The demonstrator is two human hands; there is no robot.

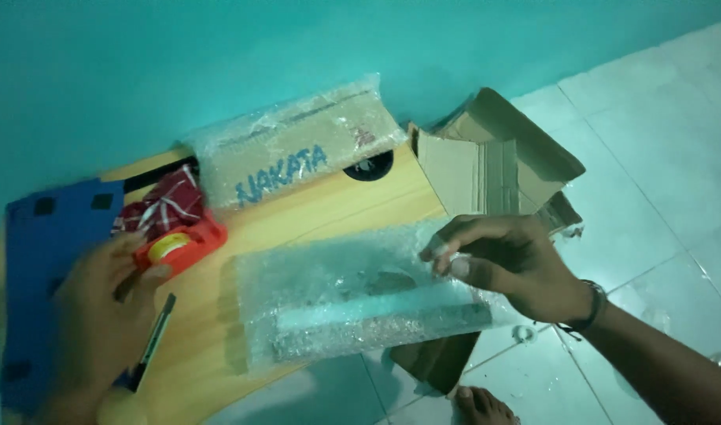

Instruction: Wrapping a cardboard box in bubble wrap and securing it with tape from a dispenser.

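Bubble-wrapped parcel (pixel 360 303) lying across the front edge of the wooden bench (pixel 313 212), partly overhanging the tiled floor (pixel 651 157). Pinched at its upper right edge by the right hand (pixel 506 264), grip clenched on the wrap with fingertips pressed together. Left hand (pixel 101 315) blurred, fingers touching the orange tape dispenser (pixel 179 245); cannot tell whether that grip is closed around it. By the look of it, mid-wrapping: loose wrap held down while tape is reached for. Calls for keeping the pinch firm so the wrap stays put. Counted: one tape dispenser, one dark pen-like tool (pixel 152 342) beside the left hand, one other wrapped box (pixel 293 149) at the back, one open cardboard box (pixel 494 161), one blue sheet (pixel 46 260), one red patterned cloth (pixel 167 201).
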